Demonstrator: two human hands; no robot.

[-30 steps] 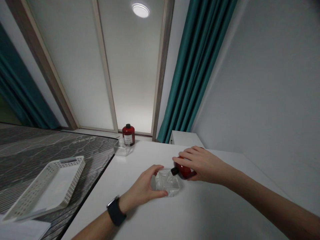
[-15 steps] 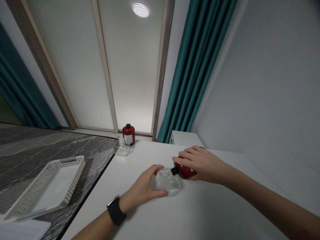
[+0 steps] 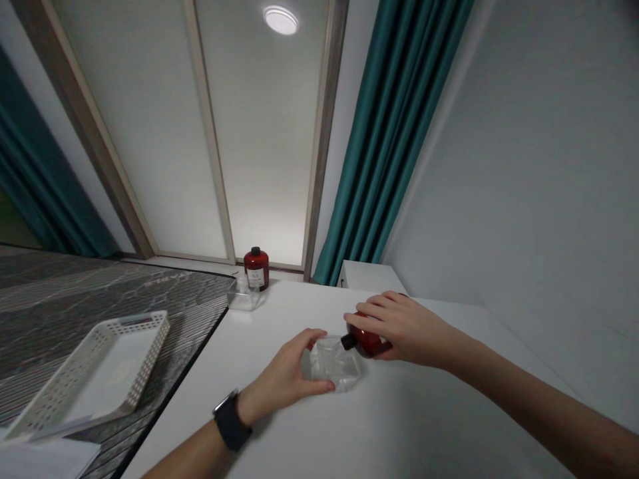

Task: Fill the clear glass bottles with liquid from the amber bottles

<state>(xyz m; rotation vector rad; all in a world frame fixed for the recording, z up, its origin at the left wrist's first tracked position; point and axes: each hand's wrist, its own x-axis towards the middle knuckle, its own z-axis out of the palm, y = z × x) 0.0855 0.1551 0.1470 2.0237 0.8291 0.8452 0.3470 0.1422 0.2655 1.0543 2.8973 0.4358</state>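
Note:
My right hand (image 3: 389,326) is wrapped round a dark red bottle (image 3: 368,340) with a black cap. The bottle is tilted, and its cap points left and down over a clear plastic box (image 3: 342,376). Thumb and fingers of my left hand (image 3: 294,369) grip the box at its left side; a dark watch is on that wrist. The box rests on the white table (image 3: 269,432). What lies inside the box is too clear and blurred to make out.
A second red bottle (image 3: 256,267) with a white label stands at the table's far left corner, beside another clear box (image 3: 243,301). To the left, a white perforated basket (image 3: 100,372) sits on a dark striped surface (image 3: 194,332), near white sheets (image 3: 50,458).

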